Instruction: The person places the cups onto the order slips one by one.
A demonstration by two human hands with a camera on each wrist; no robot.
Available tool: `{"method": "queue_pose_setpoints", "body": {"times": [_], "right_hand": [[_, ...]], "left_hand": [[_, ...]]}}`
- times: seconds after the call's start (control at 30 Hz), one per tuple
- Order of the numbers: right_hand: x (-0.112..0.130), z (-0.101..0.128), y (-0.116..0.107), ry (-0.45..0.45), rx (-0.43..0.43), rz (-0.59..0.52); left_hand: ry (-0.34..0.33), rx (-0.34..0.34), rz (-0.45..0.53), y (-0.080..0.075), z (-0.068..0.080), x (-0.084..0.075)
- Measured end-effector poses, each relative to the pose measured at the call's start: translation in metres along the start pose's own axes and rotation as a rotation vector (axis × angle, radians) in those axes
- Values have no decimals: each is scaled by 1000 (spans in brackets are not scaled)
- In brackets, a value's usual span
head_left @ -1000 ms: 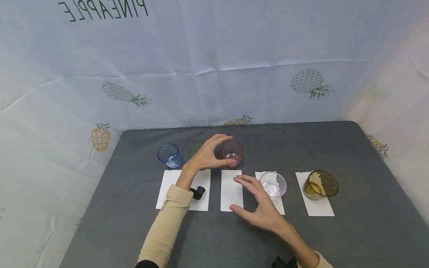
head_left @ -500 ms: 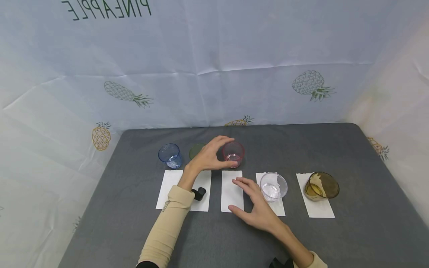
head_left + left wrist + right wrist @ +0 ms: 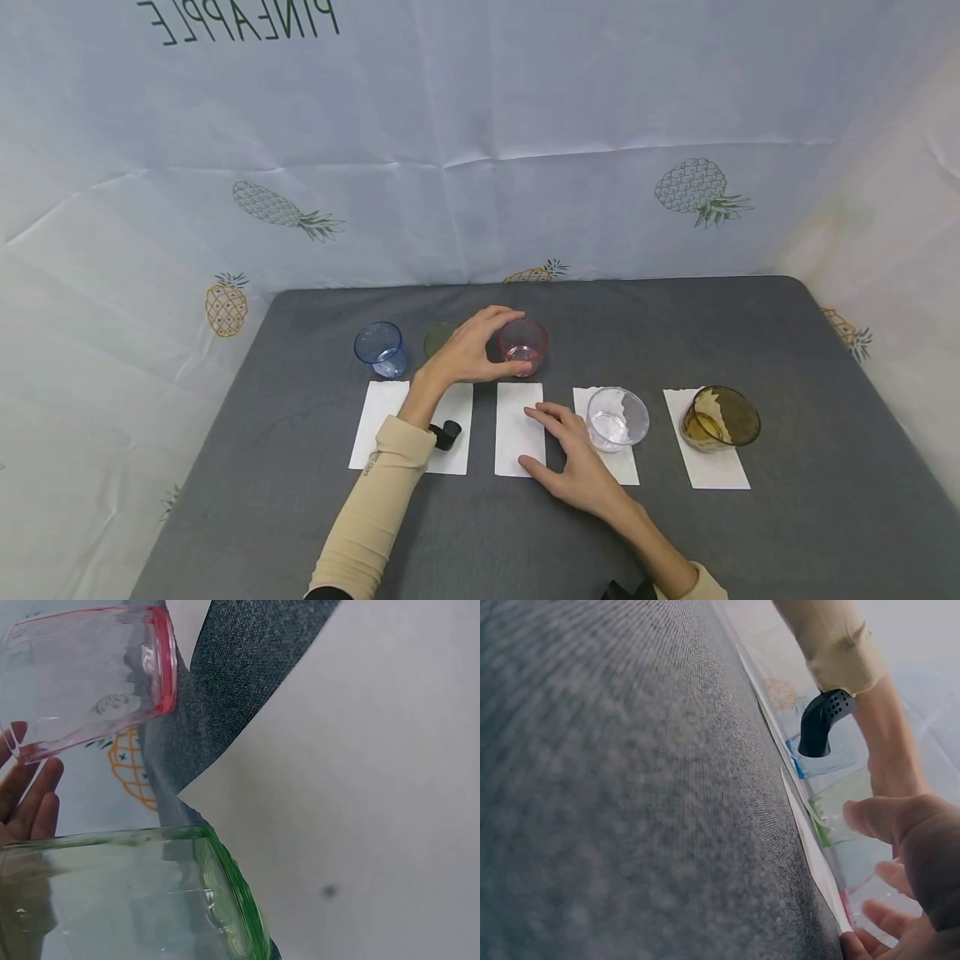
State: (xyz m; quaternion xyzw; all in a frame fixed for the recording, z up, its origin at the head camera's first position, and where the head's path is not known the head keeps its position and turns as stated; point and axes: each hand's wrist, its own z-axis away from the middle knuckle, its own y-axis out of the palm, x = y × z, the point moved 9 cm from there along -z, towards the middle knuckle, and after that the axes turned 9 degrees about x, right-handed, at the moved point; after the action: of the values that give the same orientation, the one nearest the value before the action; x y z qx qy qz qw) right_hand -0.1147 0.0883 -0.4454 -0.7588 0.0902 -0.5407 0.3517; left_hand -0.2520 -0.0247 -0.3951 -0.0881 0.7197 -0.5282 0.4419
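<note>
My left hand point(image 3: 472, 350) curls round the rim of a small pink plastic cup point(image 3: 522, 343) at the back of the grey table point(image 3: 787, 350); thumb and fingers wrap its left side. In the left wrist view the pink cup point(image 3: 90, 671) shows above a green cup point(image 3: 127, 892), with fingertips point(image 3: 30, 802) at the left. The green cup point(image 3: 437, 337) is mostly hidden behind that hand. My right hand point(image 3: 573, 454) lies flat with straight fingers on the edge of the middle white napkin point(image 3: 517, 425); in the right wrist view its fingers point(image 3: 900, 847) hover by the napkin edge point(image 3: 810, 855).
A blue cup point(image 3: 380, 348) stands at the back left. A clear cup point(image 3: 617, 418) and an amber cup point(image 3: 718, 418) each sit on a white napkin at right. Another napkin point(image 3: 382, 417) lies at left, under the left sleeve point(image 3: 375, 508). Pineapple-print cloth walls point(image 3: 480, 150) surround the table.
My left hand has closed tighter on the pink cup. My right hand has slid back and down onto the middle napkin's right edge.
</note>
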Motion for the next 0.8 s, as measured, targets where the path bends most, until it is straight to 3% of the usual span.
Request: {"method": "queue_pose_setpoints", "body": {"times": [0.8], "right_hand": [[-9,0,7,69,40,111]], "left_hand": [[-29,18,-28,2,-1,1]]}}
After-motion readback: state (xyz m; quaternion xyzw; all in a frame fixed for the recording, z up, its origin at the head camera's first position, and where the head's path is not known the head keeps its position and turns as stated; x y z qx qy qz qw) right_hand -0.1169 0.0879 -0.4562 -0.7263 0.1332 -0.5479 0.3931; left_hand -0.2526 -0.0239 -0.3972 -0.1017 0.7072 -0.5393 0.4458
